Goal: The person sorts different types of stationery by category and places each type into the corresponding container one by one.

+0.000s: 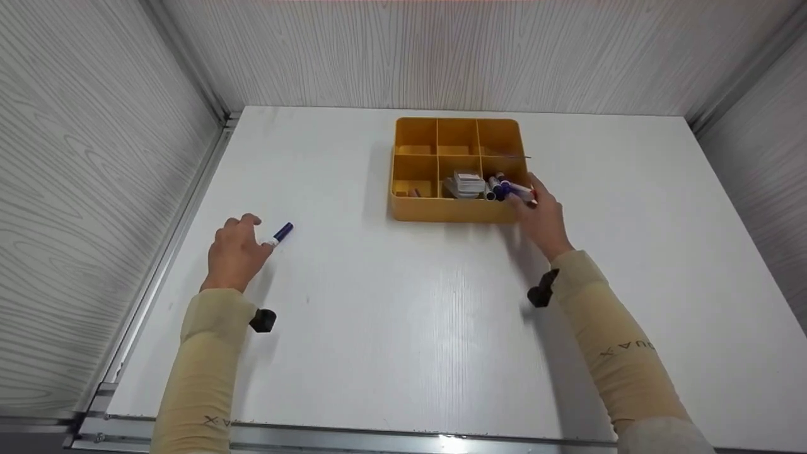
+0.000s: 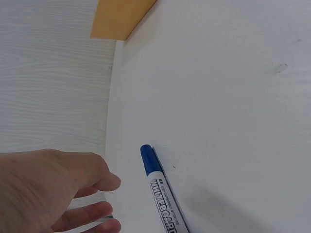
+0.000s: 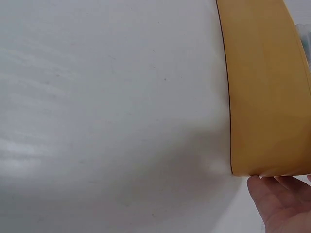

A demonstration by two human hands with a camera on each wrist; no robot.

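Observation:
A blue-capped whiteboard marker lies on the white table at the left. My left hand is just beside it, thumb close to the marker's near end, fingers loosely bent with nothing between them. My right hand is at the front right corner of the yellow compartment box. Between its thumb and index finger is a white marker with a red end, slanting over the rim. In the right wrist view, other fingers touch the box's side wall. Several markers stand in that corner compartment.
Small clear plastic cases are piled in the front middle compartment. A small pinkish piece sits in the front left one. Something thin and dark sticks out over the box's right edge. Wood-grain panels border the table.

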